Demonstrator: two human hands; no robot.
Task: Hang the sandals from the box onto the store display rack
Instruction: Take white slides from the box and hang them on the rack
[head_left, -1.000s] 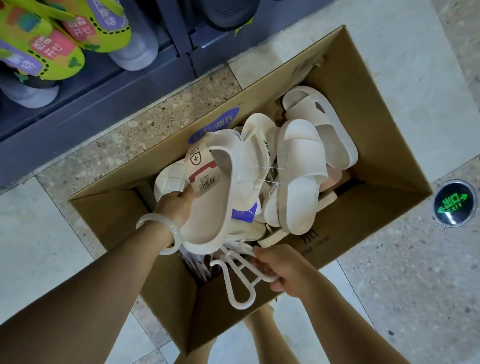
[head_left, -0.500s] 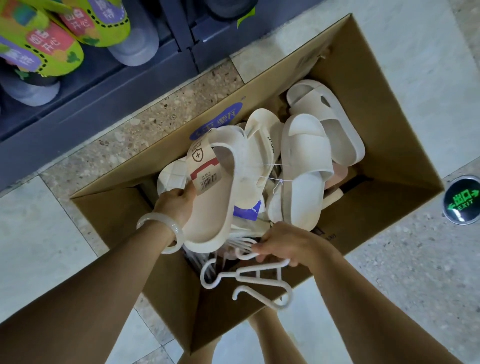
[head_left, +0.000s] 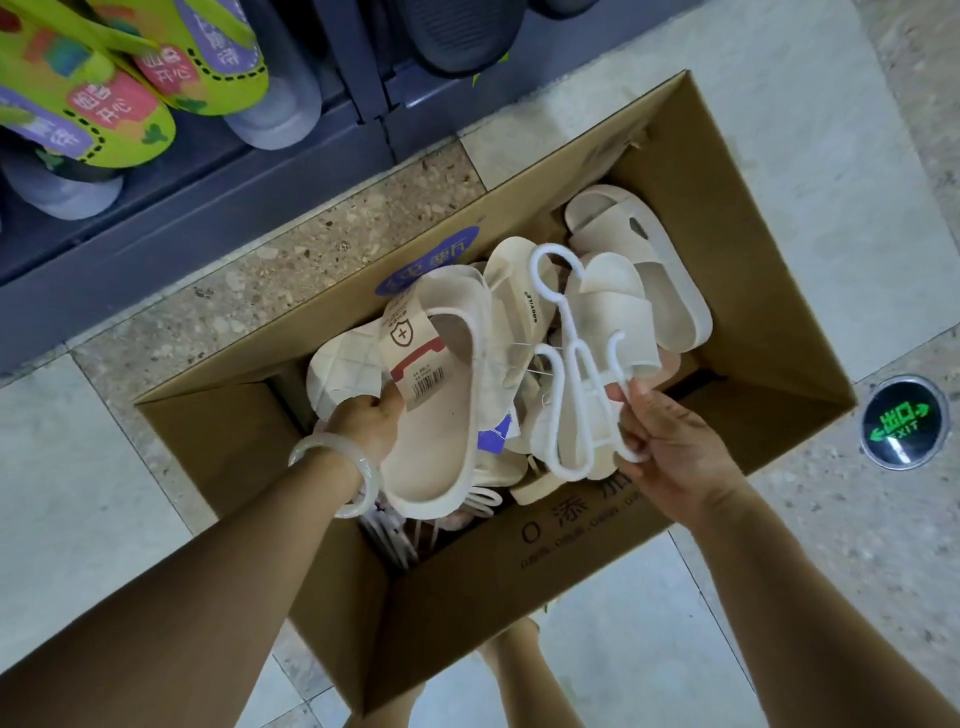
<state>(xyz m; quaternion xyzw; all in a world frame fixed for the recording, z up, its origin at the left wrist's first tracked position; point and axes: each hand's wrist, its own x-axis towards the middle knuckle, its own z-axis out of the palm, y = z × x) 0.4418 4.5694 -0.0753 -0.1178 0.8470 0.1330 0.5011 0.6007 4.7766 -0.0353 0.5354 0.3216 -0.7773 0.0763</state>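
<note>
Step in hand, as I read it: mate the sandal to a hanger before it goes on the rack. Left hand (head_left: 370, 422) grips the cream moulded-foam slide sandal with a barcode tag on its strap (head_left: 435, 415) by its edge, held just above the open brown cardboard box (head_left: 769, 291) on the tiled floor. Right hand (head_left: 670, 447) pinches the white plastic hooked shoe hanger (head_left: 571, 364) at its lower end, hook pointing away, over the loose pile of cream sandals (head_left: 639, 270) in the box. To do it well: bring the hanger's side prongs to the sandal's strap, keep the tag facing out, seat it fully so it doesn't drop when lifted. Dark grey display rack (head_left: 218, 208) sits just beyond the box, cut off at the top edge; only its base and a few hung grey and green-carded sandals (head_left: 104, 109) show, no free peg visible. Spare hangers low in the box are mostly hidden under the held sandal. Can't tell whether its mate is attached.
</note>
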